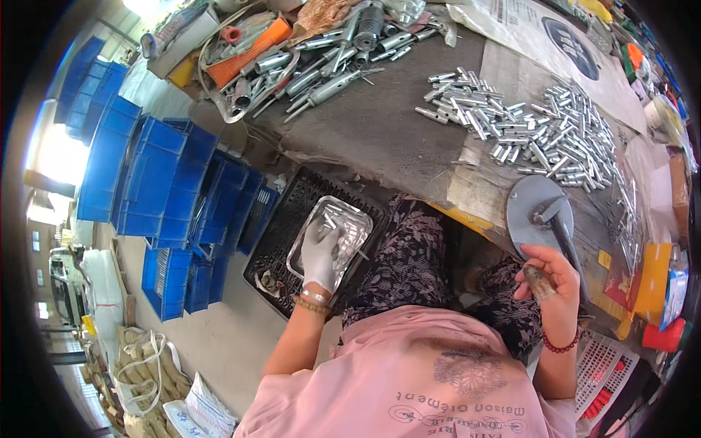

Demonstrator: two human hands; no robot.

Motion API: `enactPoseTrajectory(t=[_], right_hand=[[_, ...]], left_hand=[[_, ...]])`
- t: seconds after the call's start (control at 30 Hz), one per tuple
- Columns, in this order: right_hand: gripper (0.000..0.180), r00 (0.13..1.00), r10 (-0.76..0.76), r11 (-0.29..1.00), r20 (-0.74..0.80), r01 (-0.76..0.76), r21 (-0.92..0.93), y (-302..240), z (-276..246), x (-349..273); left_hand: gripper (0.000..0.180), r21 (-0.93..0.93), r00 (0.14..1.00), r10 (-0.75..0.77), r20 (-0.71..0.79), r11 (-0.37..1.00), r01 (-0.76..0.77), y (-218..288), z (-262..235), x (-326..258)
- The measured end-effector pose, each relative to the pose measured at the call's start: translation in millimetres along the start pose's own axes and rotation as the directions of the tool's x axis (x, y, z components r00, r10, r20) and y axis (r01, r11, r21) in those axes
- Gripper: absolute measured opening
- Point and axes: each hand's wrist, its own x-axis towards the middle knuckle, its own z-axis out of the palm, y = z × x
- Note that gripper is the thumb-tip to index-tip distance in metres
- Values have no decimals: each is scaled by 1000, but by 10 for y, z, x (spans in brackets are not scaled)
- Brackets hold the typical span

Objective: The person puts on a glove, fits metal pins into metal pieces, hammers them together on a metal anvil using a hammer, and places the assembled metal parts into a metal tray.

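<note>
My left hand (321, 252), in a white glove, reaches into a shiny foil tray (354, 212). Its fingers are bent together at several thin metal pins (334, 219); what they grip is hidden. The tray rests in a black plastic crate (277, 219) left of my legs. My bare right hand (544, 274) hovers at the bench's front edge, fingers loosely curled and apart, with nothing visible in them. A worn, stained cover (539, 283) sits on one of its digits. Just beyond this hand is a grey round metal disc (529, 208) with a dark lever (561, 233).
A large heap of short metal tubes (540, 139) covers the bench's right part. Metal tools and an orange-handled piece (252, 51) lie at the back left. Stacked blue bins (157, 175) stand left of the crate. A white plastic basket (599, 365) is at lower right.
</note>
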Motion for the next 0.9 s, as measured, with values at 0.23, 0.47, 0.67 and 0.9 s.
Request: enactPoseTrajectory(t=[0.23, 0.47, 0.67, 0.9], right_hand=[[37, 1000, 13, 999, -23, -14, -37, 40, -5, 25], [38, 1000, 13, 1000, 13, -12, -28, 1, 36, 48], [38, 1000, 9, 999, -19, -10, -53, 57, -23, 27], [35, 999, -31, 999, 9, 31, -38, -3, 50, 9]], left_hand=[[57, 62, 976, -135, -171, 987, 147, -1097, -355, 1020], [51, 528, 935, 104, -339, 844, 98, -1533, -540, 1726], [48, 605, 945, 206, -254, 796, -11, -1171, -145, 1519], [34, 436, 798, 545, -258, 803, -407, -994, -756, 1680]])
